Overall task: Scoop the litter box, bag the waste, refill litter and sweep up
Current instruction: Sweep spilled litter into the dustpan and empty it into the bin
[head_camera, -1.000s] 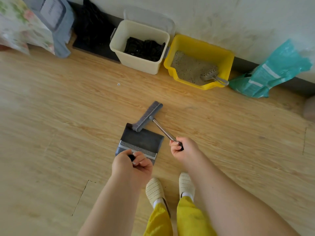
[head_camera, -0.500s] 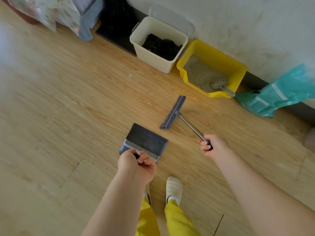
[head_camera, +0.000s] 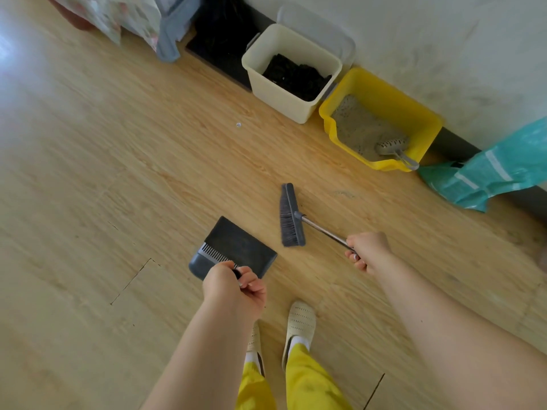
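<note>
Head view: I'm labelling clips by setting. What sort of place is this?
Probably a room in a home: wood-look floor, a yellow litter box against the wall, a cream bin beside it.

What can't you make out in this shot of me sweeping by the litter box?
All in the head view:
- Dustpan handle: hidden inside the left hand.
- Brush handle end: covered by the right hand.
- White speck on the floor: too small to identify.
- Teal bag: cut off by the right edge, print unreadable.
- Cream bin: dark contents unclear.
- Floral fabric: cut off by the top edge.
</note>
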